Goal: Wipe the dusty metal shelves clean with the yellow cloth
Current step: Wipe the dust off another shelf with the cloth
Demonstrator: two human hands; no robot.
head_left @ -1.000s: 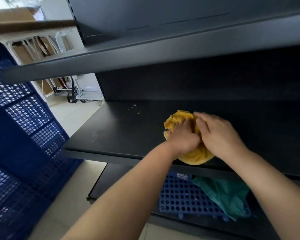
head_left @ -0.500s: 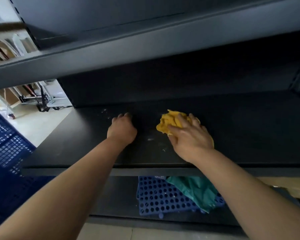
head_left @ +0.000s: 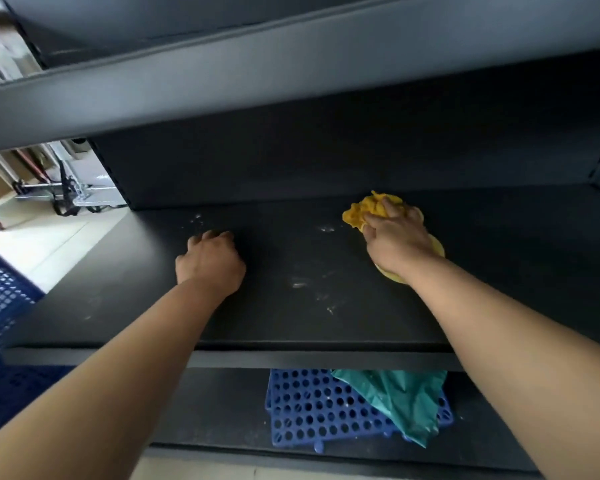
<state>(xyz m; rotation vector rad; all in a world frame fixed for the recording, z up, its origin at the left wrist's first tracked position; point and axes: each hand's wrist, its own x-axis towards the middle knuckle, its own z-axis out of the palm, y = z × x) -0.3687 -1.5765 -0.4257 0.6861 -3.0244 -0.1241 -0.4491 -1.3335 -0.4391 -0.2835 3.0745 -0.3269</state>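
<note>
The middle metal shelf fills most of my view, dark, with an upper shelf hanging over it. On it my right hand presses the yellow cloth down, the fingers curled into the bunched fabric, on the right part toward the back wall. My left hand rests on the shelf well apart from it, fingers curled under and holding nothing (I judge it only braces me).

To do this step well, I think the cloth should be kept flat under the palm. The strokes should be long and overlapping, coming back over the pale dust marks between the two hands and the smaller one just left of the cloth. The specks near the back left also remain. The back corner needs pressure from the fingertips.

Compared with half a second ago, the cloth has gone further right and toward the back, away from the left hand, which has stayed where it was. One second ago both hands were together on the cloth.
</note>
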